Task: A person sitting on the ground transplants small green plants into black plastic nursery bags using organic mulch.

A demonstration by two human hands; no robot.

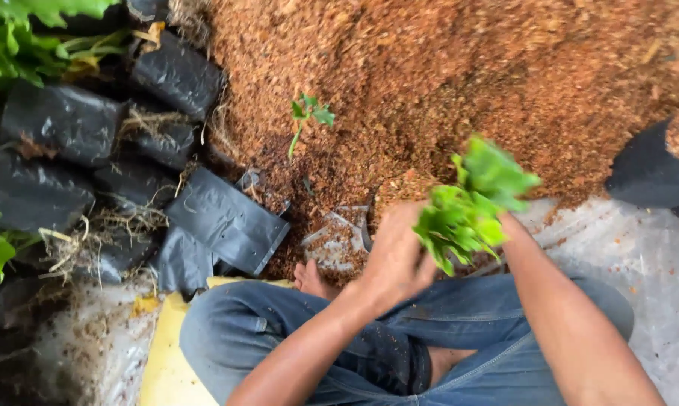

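Observation:
I sit cross-legged in blue jeans in front of a big heap of reddish-brown coir [444, 75]. My right hand [506, 224] is almost hidden behind a bunch of bright green leafy seedlings [471, 203], which it holds up above my knees. Just left of those leaves is my left hand [393, 254], its back towards me and its fingers curled near the stems; the blur hides its grip. A small plastic bag partly filled with coir [338, 240] lies right in front of my left hand.
One small green seedling [307, 116] stands in the coir heap. Several black nursery bags [226, 218] with loose roots lie piled at the left, beside green foliage [16, 45]. Another black bag [647, 177] lies at the right on pale plastic sheeting [640, 263]. A yellow sheet [166, 346] lies under my left leg.

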